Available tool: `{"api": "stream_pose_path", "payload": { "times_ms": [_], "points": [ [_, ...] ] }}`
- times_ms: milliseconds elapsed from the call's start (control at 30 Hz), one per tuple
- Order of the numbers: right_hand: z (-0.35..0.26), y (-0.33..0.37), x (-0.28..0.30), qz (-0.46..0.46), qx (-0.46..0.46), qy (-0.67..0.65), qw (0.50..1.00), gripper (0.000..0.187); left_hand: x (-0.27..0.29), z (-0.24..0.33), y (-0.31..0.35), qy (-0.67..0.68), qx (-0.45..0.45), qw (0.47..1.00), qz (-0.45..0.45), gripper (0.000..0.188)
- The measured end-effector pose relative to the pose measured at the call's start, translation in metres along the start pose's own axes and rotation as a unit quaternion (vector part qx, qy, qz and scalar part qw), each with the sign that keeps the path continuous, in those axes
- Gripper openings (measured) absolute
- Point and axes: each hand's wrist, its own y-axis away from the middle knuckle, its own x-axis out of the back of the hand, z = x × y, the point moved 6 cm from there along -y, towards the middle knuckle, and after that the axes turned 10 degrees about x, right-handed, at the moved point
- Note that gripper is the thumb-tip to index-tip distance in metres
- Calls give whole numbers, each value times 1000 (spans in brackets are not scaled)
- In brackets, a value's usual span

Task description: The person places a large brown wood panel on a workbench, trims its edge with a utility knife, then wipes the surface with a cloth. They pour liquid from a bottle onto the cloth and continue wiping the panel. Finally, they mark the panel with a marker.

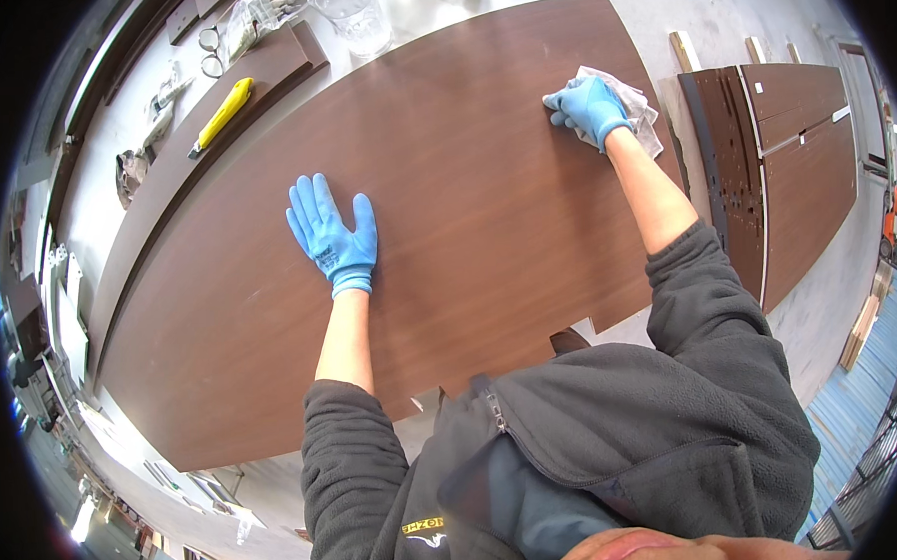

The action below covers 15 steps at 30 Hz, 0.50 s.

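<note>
A large dark brown wood-grain panel point(456, 220) lies flat in front of me. My left hand point(332, 235), in a blue work glove, rests flat on its left half, fingers stretched and thumb apart, with nothing held. Near the panel's far right end my right hand point(589, 110), gloved the same way, is closed on a crumpled whitish cloth point(638, 115). Part of that cloth shows beyond the glove and lies against the panel's surface; the rest is hidden under the hand.
Along the far left edge lies a narrow brown board point(179, 177) bearing a yellow utility knife point(223, 115). Scissors point(210, 52) and a clear plastic container point(355, 16) stand beyond it. More brown panels point(804, 164) are stacked at the right, over a grey floor.
</note>
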Motion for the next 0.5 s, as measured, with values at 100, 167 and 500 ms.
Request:
{"api": "stream_pose_path", "payload": {
  "times_ms": [100, 167, 500],
  "points": [
    [-15, 0, -4, -4, 51, -28, 998, 26, 1, 1, -1, 0, -6, 1000, 4, 75],
    [-14, -3, -4, -14, 11, -2, 1000, 24, 2, 1, 0, -2, -5, 1000, 2, 75],
    [-13, -3, -6, -28, 34, 17, 999, 22, 2, 1, -1, -8, 2, 1000, 0, 75]
  ]
}}
